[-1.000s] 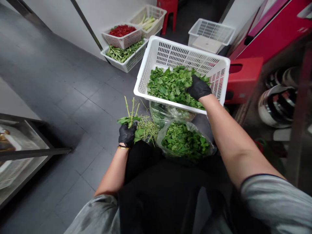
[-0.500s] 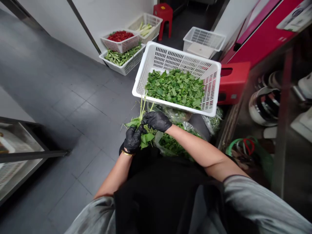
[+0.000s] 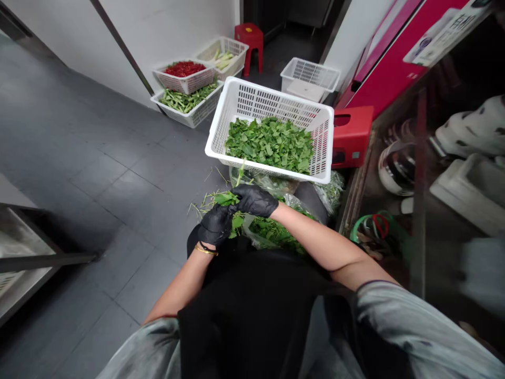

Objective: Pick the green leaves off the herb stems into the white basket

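gripping a leafy bunch in the head view, the left hand is closed around it; the right hand, touching the left, pinches its stems. the bunch is near a white basket holding loose leaves, beside a plastic bag of greens.
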Demonstrator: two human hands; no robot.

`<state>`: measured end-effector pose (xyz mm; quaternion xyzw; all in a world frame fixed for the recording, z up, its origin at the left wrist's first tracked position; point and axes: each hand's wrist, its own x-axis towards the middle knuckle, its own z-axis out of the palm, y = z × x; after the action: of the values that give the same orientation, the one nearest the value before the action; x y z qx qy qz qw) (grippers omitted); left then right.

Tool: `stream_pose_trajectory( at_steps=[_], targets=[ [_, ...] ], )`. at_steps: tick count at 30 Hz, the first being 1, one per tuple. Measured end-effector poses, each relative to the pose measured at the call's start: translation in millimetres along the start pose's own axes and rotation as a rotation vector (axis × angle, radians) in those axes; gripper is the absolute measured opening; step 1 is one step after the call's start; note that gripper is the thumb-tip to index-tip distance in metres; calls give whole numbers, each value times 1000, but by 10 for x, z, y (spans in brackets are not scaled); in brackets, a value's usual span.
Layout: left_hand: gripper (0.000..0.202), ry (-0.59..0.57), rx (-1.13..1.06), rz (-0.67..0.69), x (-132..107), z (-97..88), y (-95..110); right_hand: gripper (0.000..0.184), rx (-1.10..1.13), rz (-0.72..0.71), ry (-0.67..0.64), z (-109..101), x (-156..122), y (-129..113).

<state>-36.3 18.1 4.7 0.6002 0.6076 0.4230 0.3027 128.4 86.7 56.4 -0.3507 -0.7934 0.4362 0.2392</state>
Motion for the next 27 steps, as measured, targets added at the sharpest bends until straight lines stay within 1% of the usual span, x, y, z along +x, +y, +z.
stream_pose_trajectory(
  at_steps=[2,3,4,6,8,10,11,12,13,14,15,16,18,19,21,23,25,27],
  targets=[
    [16,-58,110,115,-5,-1,8,16,130,122,-6,17,4,99],
    [20,-81,117,146,-4,7,1,17,211,180,2,23,10,162],
    [22,-95,95,160,-1,21,-12,18,294,221,23,24,22,225],
    [25,-78,-5,134,10,61,-46,21,442,251,140,-15,66,342],
    [25,-16,-135,28,24,84,-74,21,543,261,343,-147,134,432],
    [27,52,-316,-165,39,67,-74,18,605,275,567,-354,196,493],
    [29,70,-442,-274,50,43,-59,17,618,277,658,-456,215,512],
    [31,74,-588,-372,64,15,-36,17,627,277,714,-535,223,523],
    [33,75,-743,-442,82,-12,-5,18,639,279,727,-580,219,526],
    [35,76,-888,-481,103,-33,29,20,660,289,686,-582,205,522],
    [36,71,-1007,-495,127,-45,63,23,684,313,603,-541,185,512],
    [37,66,-1090,-493,152,-48,91,26,706,346,490,-465,161,496],
    [34,65,-1163,-488,196,-29,124,33,725,422,269,-260,125,458],
    [31,64,-1175,-491,212,-14,126,35,721,453,193,-158,119,439],
    [25,57,-1195,-491,236,17,108,38,702,479,120,-6,139,413],
    [22,49,-1217,-487,252,46,74,39,689,477,106,71,188,399],
    [23,44,-1234,-479,259,80,43,37,642,434,69,113,236,391],
    [28,32,-1263,-501,254,124,29,32,539,349,14,163,258,385]
  ],
)
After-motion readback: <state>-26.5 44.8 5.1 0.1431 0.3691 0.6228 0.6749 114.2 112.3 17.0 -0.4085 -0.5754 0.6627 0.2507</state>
